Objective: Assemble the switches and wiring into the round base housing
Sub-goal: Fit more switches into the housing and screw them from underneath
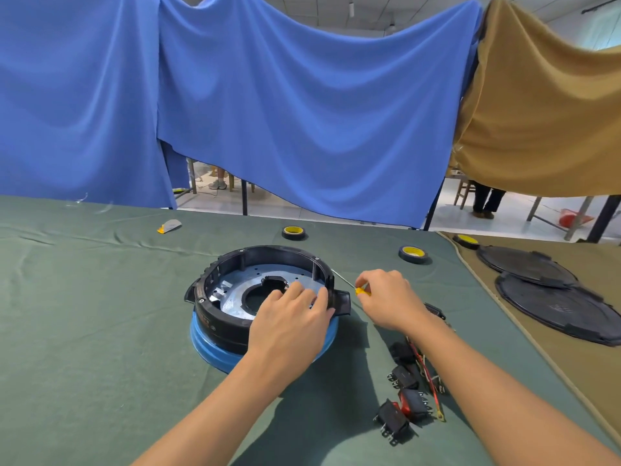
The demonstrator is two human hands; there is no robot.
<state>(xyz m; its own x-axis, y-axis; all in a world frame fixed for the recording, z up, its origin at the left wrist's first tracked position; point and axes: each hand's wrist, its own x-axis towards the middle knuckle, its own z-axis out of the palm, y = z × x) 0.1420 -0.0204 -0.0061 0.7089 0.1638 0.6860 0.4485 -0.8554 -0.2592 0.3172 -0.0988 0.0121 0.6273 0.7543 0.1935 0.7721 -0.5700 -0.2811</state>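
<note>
A dark green cloth (pixel 84 314) covers the table, with a blue drape (pixel 268 112) and a tan drape (pixel 544 112) hanging behind it.

The round black plastic base housing (pixel 268 252) sits open side up on a blue round stand (pixel 208 348), directly under the left hand (pixel 292 317). That hand lies across the housing's near right rim, released, its fingers spread fairly straight onto the silver metal plate (pixel 235 294) inside. Just right of it, past the housing's side tab, the right hand (pixel 386 297) pinches the yellow handle of a thin-shafted screwdriver (pixel 363 291); the shaft points away from the grip, along the outside of the rim.

Below that grip, beside the right forearm, a loose group of black rocker switches (pixel 403 378) lies on the cloth, tangled with red wires (pixel 425 364); none is in the housing.

Beyond the right hand rests a black tape roll with a yellow core (pixel 413 253), a second one (pixel 293 233) lies beyond the housing, and a third (pixel 466 241) sits on the neighbouring tan cloth (pixel 588 371). Two black round covers (pixel 554 307) overlap there, well right of the grip. Far left of both hands lies a small grey and yellow object (pixel 169 226).
</note>
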